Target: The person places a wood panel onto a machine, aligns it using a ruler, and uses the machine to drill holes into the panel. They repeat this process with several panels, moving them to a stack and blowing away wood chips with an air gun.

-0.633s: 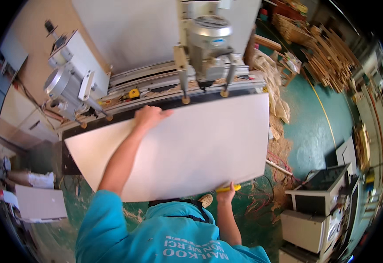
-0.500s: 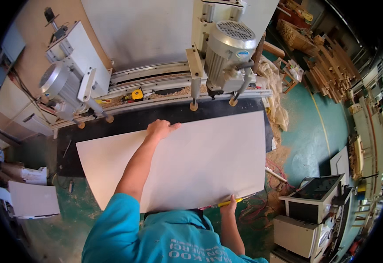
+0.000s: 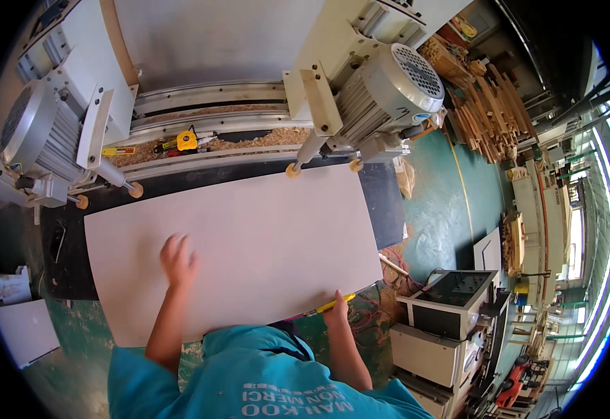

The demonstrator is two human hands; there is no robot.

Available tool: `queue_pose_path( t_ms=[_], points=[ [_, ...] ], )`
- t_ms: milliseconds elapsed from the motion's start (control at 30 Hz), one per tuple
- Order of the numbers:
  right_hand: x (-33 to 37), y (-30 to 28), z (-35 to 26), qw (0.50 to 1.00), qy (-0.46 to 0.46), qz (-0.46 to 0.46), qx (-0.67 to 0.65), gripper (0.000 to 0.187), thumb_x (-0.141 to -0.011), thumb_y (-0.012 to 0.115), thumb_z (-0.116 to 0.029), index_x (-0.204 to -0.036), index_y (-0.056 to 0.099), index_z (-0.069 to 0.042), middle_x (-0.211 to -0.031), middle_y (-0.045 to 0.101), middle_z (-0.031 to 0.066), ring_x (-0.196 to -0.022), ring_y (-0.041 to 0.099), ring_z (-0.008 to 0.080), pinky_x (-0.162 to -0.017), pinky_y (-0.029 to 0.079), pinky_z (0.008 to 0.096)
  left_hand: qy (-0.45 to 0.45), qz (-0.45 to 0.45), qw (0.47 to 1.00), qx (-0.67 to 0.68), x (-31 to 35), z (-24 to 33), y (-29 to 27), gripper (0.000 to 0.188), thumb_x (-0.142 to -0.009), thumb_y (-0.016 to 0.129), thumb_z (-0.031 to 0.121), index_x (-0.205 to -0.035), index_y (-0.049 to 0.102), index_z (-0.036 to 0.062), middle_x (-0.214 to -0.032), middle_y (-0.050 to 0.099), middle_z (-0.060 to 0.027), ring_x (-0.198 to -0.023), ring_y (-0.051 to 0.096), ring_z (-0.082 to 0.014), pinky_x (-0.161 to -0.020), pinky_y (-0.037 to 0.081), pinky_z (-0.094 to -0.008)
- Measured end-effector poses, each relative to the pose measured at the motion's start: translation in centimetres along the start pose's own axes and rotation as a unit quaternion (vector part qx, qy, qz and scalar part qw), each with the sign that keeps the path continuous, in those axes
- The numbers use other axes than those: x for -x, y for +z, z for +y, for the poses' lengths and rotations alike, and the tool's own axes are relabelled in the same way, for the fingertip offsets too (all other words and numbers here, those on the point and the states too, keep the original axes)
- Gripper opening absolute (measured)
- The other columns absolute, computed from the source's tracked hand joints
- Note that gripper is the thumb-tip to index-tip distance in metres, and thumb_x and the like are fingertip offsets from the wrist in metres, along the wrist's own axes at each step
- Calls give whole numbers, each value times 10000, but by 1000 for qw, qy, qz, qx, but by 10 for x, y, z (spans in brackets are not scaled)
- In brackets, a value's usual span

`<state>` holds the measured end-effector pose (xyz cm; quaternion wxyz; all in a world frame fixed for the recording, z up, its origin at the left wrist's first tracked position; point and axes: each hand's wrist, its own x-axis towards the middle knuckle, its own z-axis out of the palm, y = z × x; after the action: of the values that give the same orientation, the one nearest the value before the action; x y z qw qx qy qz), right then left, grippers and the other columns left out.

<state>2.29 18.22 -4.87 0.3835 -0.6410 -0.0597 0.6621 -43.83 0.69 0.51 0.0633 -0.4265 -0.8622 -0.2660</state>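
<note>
A large pale rectangular panel lies on the machine's black table, its near edge close to my waist. My left hand is over the panel's left half, fingers spread and a little blurred, holding nothing. I cannot tell whether it touches the surface. At the near right edge of the panel, my right hand is closed around a slim yellow tool. A thin tip runs from the tool along the panel edge; its exact kind is unclear. Round pads on the machine's rods meet or nearly meet the panel's far edge.
Two grey motors stand on the machine's far side, left and right. Behind the table, a yellow tape measure lies among wood shavings. At right are a white-framed cabinet, a red hose on the floor, and stacked timber.
My left hand has left the panel's far edge and come back over its left half. The panel's far edge is nearer the pads. My right hand still holds the yellow tool; the view has shifted.
</note>
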Motion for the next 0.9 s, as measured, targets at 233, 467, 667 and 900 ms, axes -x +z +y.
queue_pose_path(
  t_ms=[233, 467, 667, 900],
  points=[
    [21, 24, 2, 999, 10, -17, 45, 422, -1004, 538, -260, -1358, 405, -73, -1292, 510, 126, -1155, 542, 321, -967, 459, 558, -694, 131, 706, -61, 276, -161, -75, 565, -981, 481, 455, -1369, 458, 45, -1295, 566, -171, -1147, 571, -271, -830, 541, -435],
    [-5, -13, -42, 988, 57, -122, 72, 314, -1017, 498, -308, -1214, 487, -65, -1082, 580, 102, -1006, 584, 302, -917, 481, 561, -636, 254, 479, 549, 217, -72, -20, 664, -960, 530, 526, -1419, 436, 56, -1359, 538, -126, -1193, 554, -301, -975, 483, -481],
    [-59, -20, -36, 992, 9, -99, -79, 326, -998, 520, -255, -1272, 464, -88, -1179, 586, 110, -1076, 587, 329, -913, 494, 553, -597, 231, 559, 527, 197, -114, -15, 622, -934, 604, 442, -1396, 466, 49, -1329, 568, -135, -1148, 586, -311, -930, 509, -467],
    [-55, -22, -53, 984, -35, -169, 46, 310, -993, 526, -213, -1266, 433, -101, -1064, 605, 92, -907, 656, 292, -769, 547, 470, -591, 124, 597, 528, 184, -100, -18, 463, -934, 545, 468, -1272, 558, 151, -1241, 621, -27, -1092, 594, -212, -843, 502, -405]
  ],
)
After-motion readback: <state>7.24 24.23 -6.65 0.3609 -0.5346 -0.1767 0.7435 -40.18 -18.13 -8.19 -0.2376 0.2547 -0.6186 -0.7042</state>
